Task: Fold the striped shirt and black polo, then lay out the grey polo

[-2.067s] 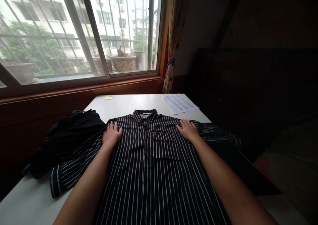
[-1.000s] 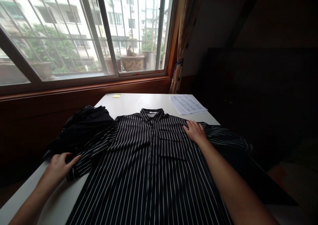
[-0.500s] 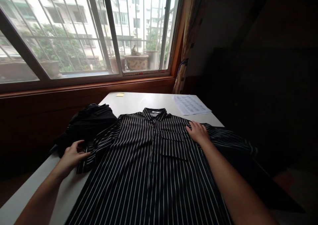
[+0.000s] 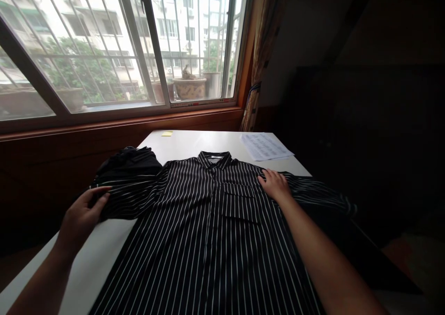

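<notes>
A black shirt [image 4: 194,231] with white stripes lies front up on the table, its collar toward the window. My left hand [image 4: 81,210] pinches the end of the shirt's left-hand sleeve [image 4: 134,196], which stretches out sideways from the shoulder. Fingers spread, my right hand [image 4: 274,184] lies flat on the shirt near the other shoulder, beside the chest pocket [image 4: 240,203]. Beyond it the second sleeve [image 4: 318,192] reaches over the table's right edge into shadow.
A heap of dark clothes [image 4: 130,162] sits at the table's left, partly behind the sleeve. Printed sheets [image 4: 266,146] and a yellow sticky note [image 4: 167,133] lie at the far end of the white table [image 4: 198,138]. A barred window [image 4: 114,50] stands behind.
My left hand has moved left and slightly up, drawing the crumpled sleeve out straighter over the front of the dark heap. My right hand stays on the shirt.
</notes>
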`<action>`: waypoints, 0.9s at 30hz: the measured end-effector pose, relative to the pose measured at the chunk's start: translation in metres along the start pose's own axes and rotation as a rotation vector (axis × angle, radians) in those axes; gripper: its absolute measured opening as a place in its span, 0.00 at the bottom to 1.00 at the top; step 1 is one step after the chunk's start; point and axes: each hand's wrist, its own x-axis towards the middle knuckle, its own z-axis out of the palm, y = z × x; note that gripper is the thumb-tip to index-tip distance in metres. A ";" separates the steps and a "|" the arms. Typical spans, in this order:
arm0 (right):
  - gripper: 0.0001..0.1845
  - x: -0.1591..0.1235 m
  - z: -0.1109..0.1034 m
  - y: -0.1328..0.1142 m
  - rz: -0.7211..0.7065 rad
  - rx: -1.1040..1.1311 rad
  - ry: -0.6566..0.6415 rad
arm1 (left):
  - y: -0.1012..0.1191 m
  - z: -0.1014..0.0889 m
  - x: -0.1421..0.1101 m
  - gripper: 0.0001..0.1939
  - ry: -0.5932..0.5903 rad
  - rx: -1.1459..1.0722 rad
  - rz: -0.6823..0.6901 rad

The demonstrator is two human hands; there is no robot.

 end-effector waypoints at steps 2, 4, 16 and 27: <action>0.32 0.000 0.000 0.000 0.006 0.010 0.001 | 0.016 -0.007 0.008 0.19 0.129 0.097 0.227; 0.33 0.000 0.000 0.000 0.009 0.022 0.001 | 0.031 -0.011 0.017 0.18 0.179 0.139 0.410; 0.32 -0.002 -0.005 -0.001 0.000 0.039 0.021 | 0.047 -0.013 0.052 0.22 0.346 0.472 0.498; 0.32 -0.003 -0.008 -0.003 0.007 0.037 0.000 | -0.050 0.010 0.089 0.27 0.056 0.593 -0.018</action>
